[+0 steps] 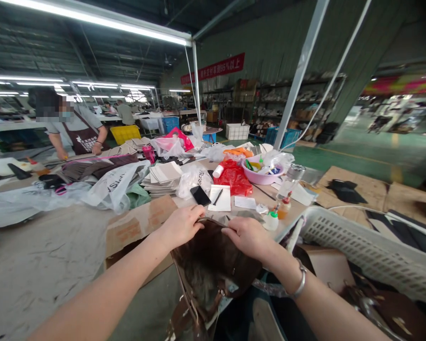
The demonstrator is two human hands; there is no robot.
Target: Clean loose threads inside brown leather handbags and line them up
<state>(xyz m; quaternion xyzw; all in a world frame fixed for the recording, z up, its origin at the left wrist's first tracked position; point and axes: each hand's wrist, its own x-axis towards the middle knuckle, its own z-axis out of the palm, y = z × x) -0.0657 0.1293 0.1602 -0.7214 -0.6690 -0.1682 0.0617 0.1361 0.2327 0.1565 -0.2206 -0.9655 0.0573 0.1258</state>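
A dark brown bag (213,265) hangs open at the lower middle, its mouth facing me and its inside in shadow. My left hand (186,225) pinches the far rim on the left side. On the same rim, a little to the right, my right hand (246,234) is closed with thumb and fingers on the edge. Straps and small metal fittings show at the bag's lower part. Beneath my left forearm, brown cardboard (138,220) lies on the table. Just beyond the hands are a black phone (200,195) and a white notepad (220,198) with a pen.
A white plastic basket (355,232) holding brown bags stands at the right. Bottles (271,220), a pink basin (262,176), a red plastic bag (233,177) and stacked pieces (162,179) lie beyond. A metal post (300,76) rises at right; a person (78,125) works at far left.
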